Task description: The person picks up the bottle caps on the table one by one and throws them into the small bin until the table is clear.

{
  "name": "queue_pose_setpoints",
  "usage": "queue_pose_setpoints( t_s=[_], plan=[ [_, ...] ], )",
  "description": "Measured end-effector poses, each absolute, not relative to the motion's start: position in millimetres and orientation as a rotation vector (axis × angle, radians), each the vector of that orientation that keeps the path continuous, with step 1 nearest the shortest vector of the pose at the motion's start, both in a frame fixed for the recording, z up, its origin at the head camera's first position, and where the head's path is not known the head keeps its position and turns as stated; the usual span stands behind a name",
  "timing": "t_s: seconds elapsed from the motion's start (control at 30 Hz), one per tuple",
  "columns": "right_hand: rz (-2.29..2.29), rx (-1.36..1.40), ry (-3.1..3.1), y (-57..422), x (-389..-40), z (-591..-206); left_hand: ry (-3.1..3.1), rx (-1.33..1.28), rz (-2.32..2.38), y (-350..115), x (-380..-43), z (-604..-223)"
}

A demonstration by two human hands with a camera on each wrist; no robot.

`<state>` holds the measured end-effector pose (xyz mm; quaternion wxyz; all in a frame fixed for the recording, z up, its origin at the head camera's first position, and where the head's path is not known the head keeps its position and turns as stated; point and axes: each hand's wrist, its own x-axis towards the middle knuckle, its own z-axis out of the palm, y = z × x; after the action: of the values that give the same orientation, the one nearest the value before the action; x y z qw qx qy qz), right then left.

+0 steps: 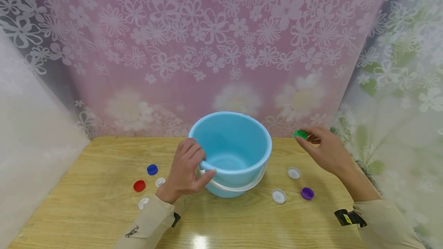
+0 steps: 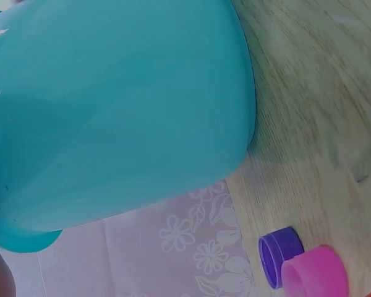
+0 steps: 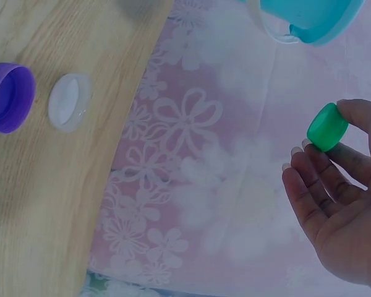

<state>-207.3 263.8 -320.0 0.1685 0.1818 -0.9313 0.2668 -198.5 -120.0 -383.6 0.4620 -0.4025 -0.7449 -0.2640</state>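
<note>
Cap (green) is pinched by right hand, fingers parted only cap-wide, raised near counter's far right corner; bucket lies leftward, near far edge, gripped by left hand, fingers curled.

Green cap aloft near blue bucket

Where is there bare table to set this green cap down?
Bare table: the front stretch between left sleeve and right sleeve, before the bucket; also leftward of the red cap. Crowded: right of the bucket, with the purple cap and two pale caps, and beside the left hand.
</note>
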Motion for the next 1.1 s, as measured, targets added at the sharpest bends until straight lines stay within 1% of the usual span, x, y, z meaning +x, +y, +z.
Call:
queue_pose_setpoints(
  t_s=[0.33,0.8,1.1],
  plan=[
    [0.746,0.579,-2.551,252.2,-208.2,-310.2,-1.817,-0.995,-0.659,-116.8,-199.2,-382.7],
    [0.848,0.701,-2.43,214.8,-208.0,-299.8,-1.815,-0.98,-0.658,-118.6,-200.1,-383.8],
    [0.979,0.917,-2.38,185.7,-206.9,-294.6,-1.832,-0.976,-0.656,-119.8,-200.1,-384.1]
  ],
)
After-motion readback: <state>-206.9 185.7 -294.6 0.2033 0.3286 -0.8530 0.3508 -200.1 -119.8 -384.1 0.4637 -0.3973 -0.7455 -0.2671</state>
